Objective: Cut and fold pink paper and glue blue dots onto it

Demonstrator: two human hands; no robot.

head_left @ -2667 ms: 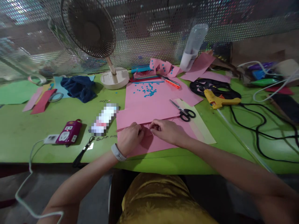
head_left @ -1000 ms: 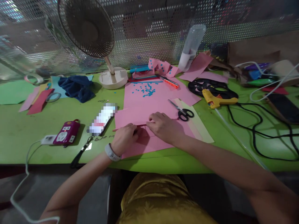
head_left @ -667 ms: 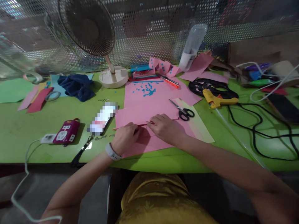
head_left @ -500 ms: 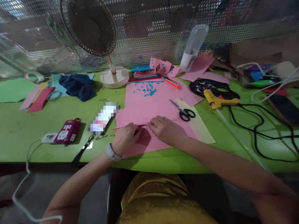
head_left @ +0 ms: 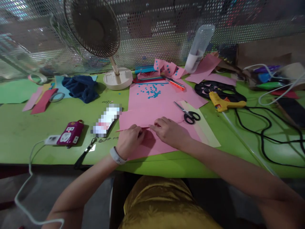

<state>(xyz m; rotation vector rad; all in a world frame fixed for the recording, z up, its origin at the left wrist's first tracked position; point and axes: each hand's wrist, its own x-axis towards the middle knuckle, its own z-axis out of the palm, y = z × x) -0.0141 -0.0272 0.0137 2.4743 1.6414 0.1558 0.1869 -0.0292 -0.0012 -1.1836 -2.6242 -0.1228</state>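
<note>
Both hands work along the raised edge of a pink paper (head_left: 130,118) lying on another pink sheet. My left hand (head_left: 130,140), with a pale band at its wrist, has its fingers curled closed on that edge. Close by on the right, my right hand (head_left: 166,132) pinches the same edge near its middle. The fingertips hide part of the fold between them. Scissors (head_left: 188,115) with black handles lie just beyond my right hand, over pink and pale yellow paper (head_left: 208,136). Small blue paper bits (head_left: 153,92) are scattered on the pink paper farther back.
At the left are a phone (head_left: 107,119) with a strap, a purple power adapter (head_left: 71,133) and a dark blue cloth (head_left: 81,88). A fan (head_left: 118,79) and a clear bottle (head_left: 199,47) stand behind. To the right lie a yellow glue gun (head_left: 225,103) and black cables (head_left: 264,133).
The whole view has shifted slightly. My right fingers have moved a little on the paper's edge; my left hand stays almost in place.
</note>
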